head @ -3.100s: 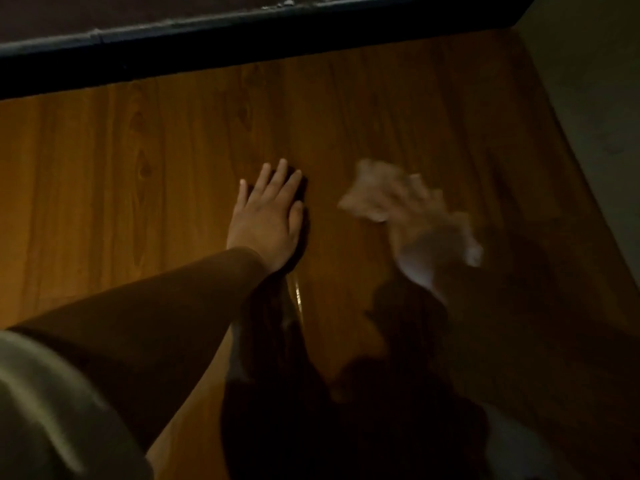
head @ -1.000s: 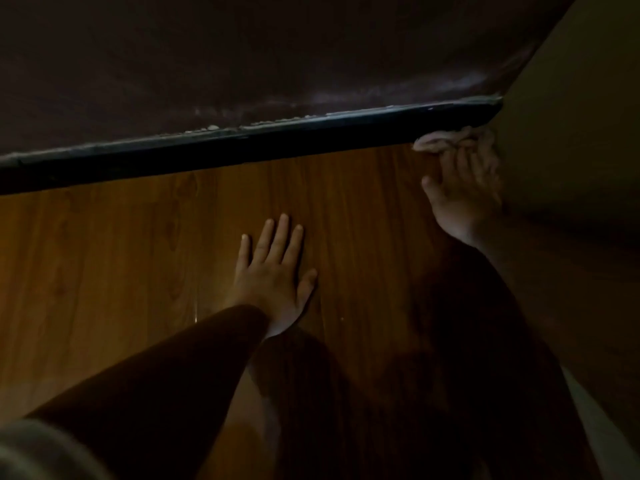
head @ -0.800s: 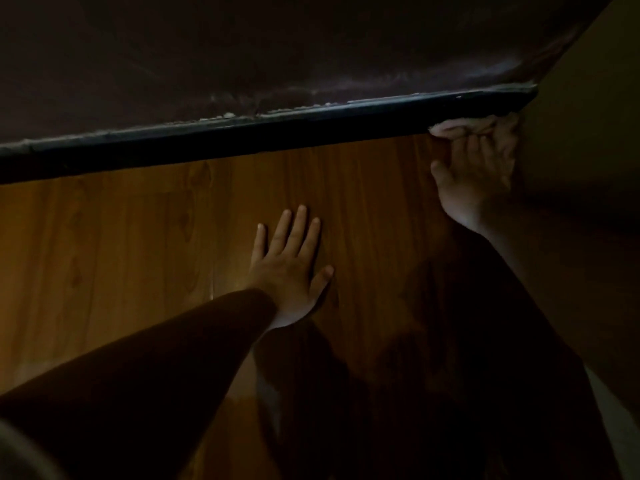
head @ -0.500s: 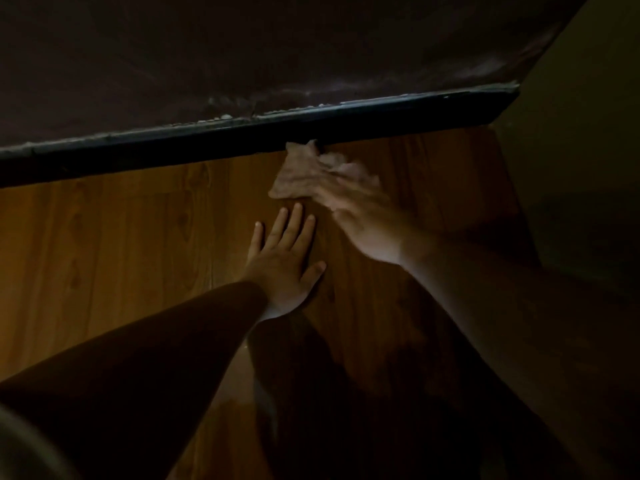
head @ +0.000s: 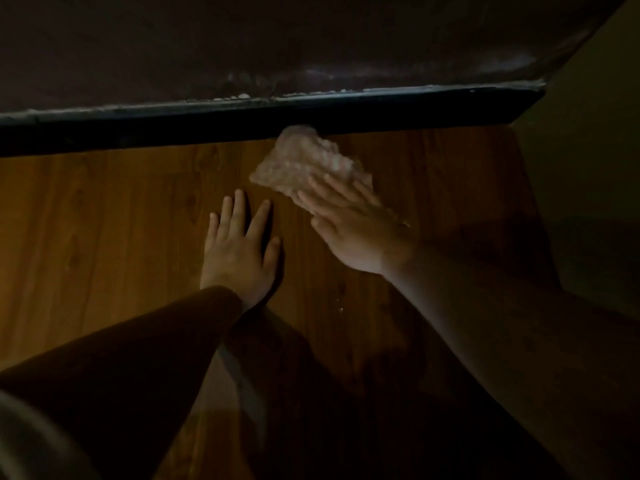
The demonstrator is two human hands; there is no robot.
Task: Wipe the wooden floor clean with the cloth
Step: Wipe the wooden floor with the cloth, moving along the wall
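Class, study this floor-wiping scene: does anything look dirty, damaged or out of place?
Yes. Pale crumbs lie along the top of the dark skirting board, as if paint or plaster flaked off. Small shiny specks, perhaps droplets, sit on the wooden floor just nearer the camera than the right hand.

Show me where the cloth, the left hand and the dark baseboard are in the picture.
cloth (head: pixel 304 161), head view, on its crumpled middle.
left hand (head: pixel 239 252), head view, on the back of the hand.
dark baseboard (head: pixel 138 131), head view, on its front face.
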